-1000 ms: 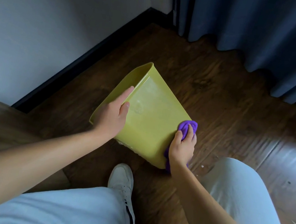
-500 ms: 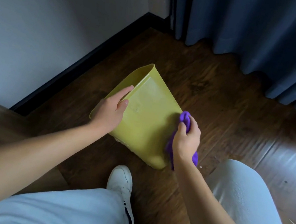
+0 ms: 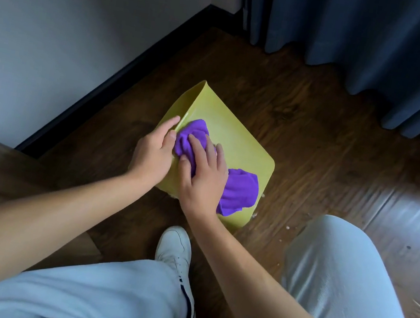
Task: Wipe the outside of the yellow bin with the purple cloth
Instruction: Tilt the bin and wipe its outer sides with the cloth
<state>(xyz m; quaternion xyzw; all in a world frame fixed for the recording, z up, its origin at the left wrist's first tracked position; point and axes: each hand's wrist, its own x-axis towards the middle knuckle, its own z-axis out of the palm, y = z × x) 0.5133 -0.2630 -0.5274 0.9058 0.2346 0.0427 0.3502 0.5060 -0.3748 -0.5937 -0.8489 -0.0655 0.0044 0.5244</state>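
The yellow bin (image 3: 230,137) lies tipped on its side on the dark wood-plank floor (image 3: 330,139), dead centre of the view, its open rim pointing up toward eleven o'clock and its rounded base corner down toward five o'clock; one broad outer wall faces up at the camera. The purple cloth (image 3: 239,191) is spread across that wall, bunched at its ten o'clock end and trailing loose toward four o'clock, nearly reaching the bin's lower edge; the right hand (image 3: 202,176) sits flat on top of the bunched part, fingers extended and slightly spread, pressing the cloth down onto the plastic, fingertips aimed at eleven o'clock. The left hand (image 3: 153,154) is at nine o'clock of the cloth, right beside the right hand; its fingers lie along the bin's left edge and its thumb rests on the upper wall, touching the cloth's edge; whether its fingers curl under the edge I cannot tell, as that side is hidden. Down at six o'clock, a white sneaker (image 3: 175,249) is planted on the floor just below the bin; pale blue trouser legs (image 3: 342,289) fill the lower corners. Small pale specks (image 3: 287,227) dot the floor at four o'clock of the bin; a grey wall with a dark baseboard (image 3: 123,71) runs up the left, and dark blue curtains (image 3: 373,41) hang at one o'clock.
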